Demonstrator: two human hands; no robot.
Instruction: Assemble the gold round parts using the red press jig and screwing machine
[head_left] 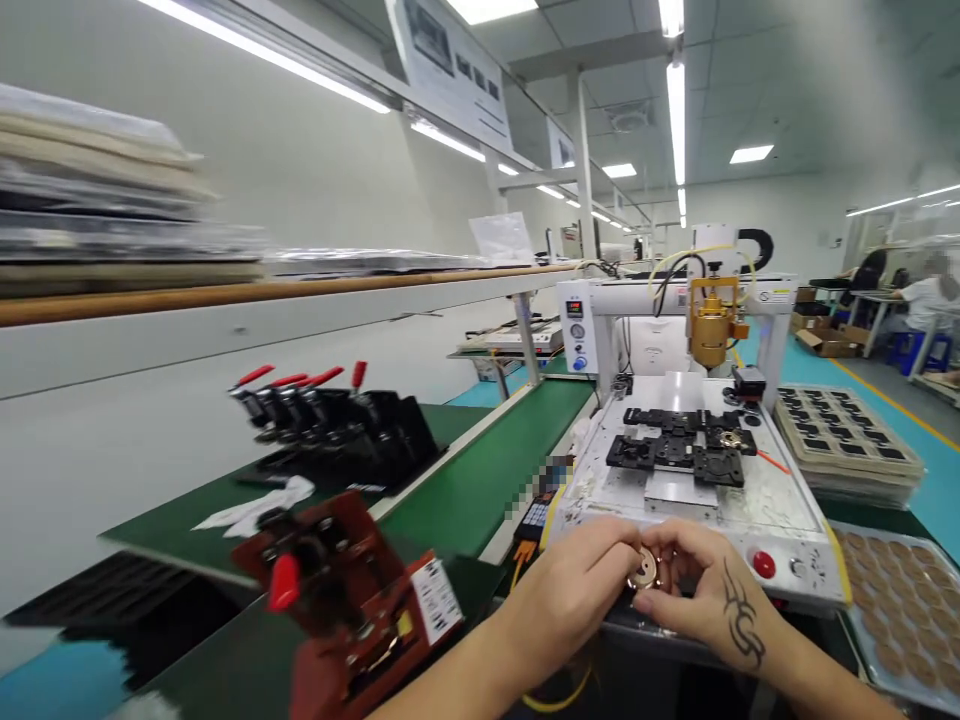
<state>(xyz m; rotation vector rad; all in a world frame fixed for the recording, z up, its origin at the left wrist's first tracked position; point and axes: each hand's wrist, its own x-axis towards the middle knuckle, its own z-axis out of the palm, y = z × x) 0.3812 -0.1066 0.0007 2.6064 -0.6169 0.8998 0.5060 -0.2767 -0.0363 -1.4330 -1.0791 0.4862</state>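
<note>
A small round rose-gold part point(643, 570), which looks like a watch case, is held between both hands in front of the white benchtop machine. My left hand point(574, 588) pinches it from the left with thumb and fingers. From the other side, the curled fingers and thumb of my right hand point(699, 580) grip its right edge. Beyond the hands lies a black fixture point(675, 448) on the machine bed, with a similar round metal part point(731, 439) seated at its right. A gold cylindrical head point(709, 335) hangs above the fixture.
A red button point(763, 565) is on the machine front. To the right are a tray of black squares point(847, 430) and a tray of brown discs point(900, 600). At left stand a red-brown clamp fixture point(352, 590) and black toggle clamps point(337, 420), beside a green conveyor belt point(487, 460).
</note>
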